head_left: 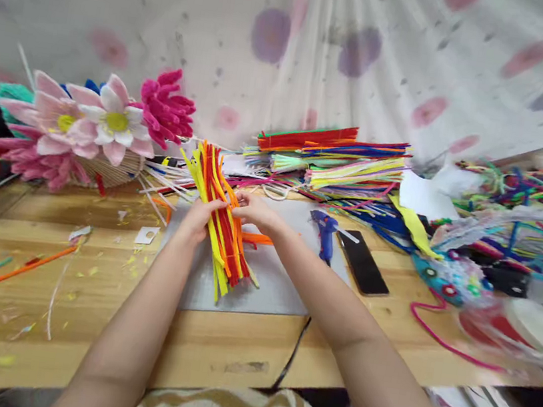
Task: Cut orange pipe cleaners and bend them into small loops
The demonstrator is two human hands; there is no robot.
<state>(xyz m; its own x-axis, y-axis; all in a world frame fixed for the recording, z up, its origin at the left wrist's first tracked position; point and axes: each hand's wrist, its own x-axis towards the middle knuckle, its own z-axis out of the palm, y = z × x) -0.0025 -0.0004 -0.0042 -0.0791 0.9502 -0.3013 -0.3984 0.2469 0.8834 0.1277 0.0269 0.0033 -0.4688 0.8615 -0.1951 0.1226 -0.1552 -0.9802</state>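
Observation:
A thick bundle of pipe cleaners (220,237) in yellow, orange and red stands tilted over a grey mat (270,284). My left hand (201,218) is closed round its left side, thumb across the front. On the other side my right hand (254,212) has its fingers bent against the bundle near the middle; part of those fingers is hidden behind the stems. An orange strip (257,238) lies on the mat just below my right hand. To the right, a blue glue gun (324,232) rests at the mat's edge beside a black phone (363,262).
Pipe-cleaner flowers (111,119) crowd the back left. Stacked pipe-cleaner bundles (329,151) lie at the back, with a tangle of craft materials (512,217) on the right. Loose orange stems (27,267) and scraps are scattered at left on the wooden table (101,334). A patterned curtain hangs behind.

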